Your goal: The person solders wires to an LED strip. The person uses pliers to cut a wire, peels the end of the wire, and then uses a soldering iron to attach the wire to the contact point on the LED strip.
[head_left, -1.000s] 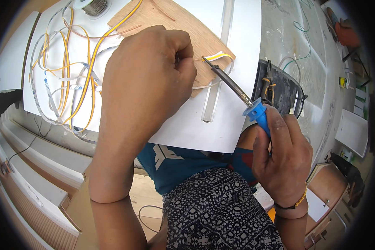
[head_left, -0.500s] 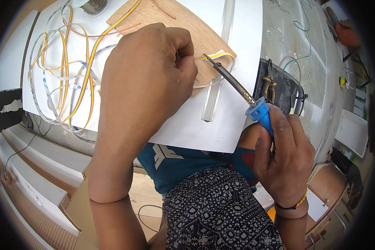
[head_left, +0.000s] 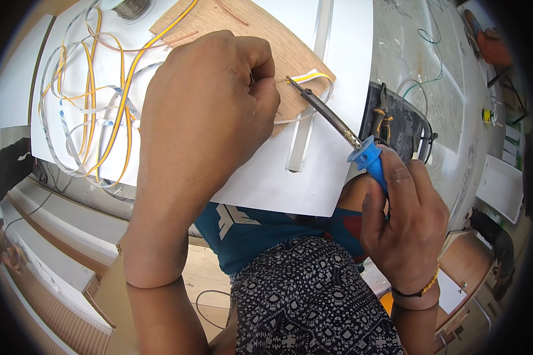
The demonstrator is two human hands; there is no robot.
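My right hand (head_left: 405, 219) grips the blue handle of a soldering iron (head_left: 336, 121), with fingers wrapped round it. The iron's dark tip reaches up and left to the end of a yellow-and-white flat strip (head_left: 314, 75), touching or almost touching it. This strip end rests on a wooden board (head_left: 296, 53) and curls round its right corner. Just left of the tip, my left hand (head_left: 210, 112) is closed in a pinch. A thin wire (head_left: 279, 81) runs from its fingertips toward the strip end. The rest of that wire is hidden by the hand.
Loops of yellow-and-white strip (head_left: 124, 94) lie tangled on the white sheet (head_left: 266, 192) at left. A wire spool (head_left: 130, 8) stands at the far edge. Beside the board lies a long clear channel (head_left: 299, 145). Pliers (head_left: 380, 118) rest on a black case (head_left: 405, 124) at right.
The iron's tip has shifted slightly left along the strip end. My left hand and the board have barely moved left in the picture. Both grips stay the same.
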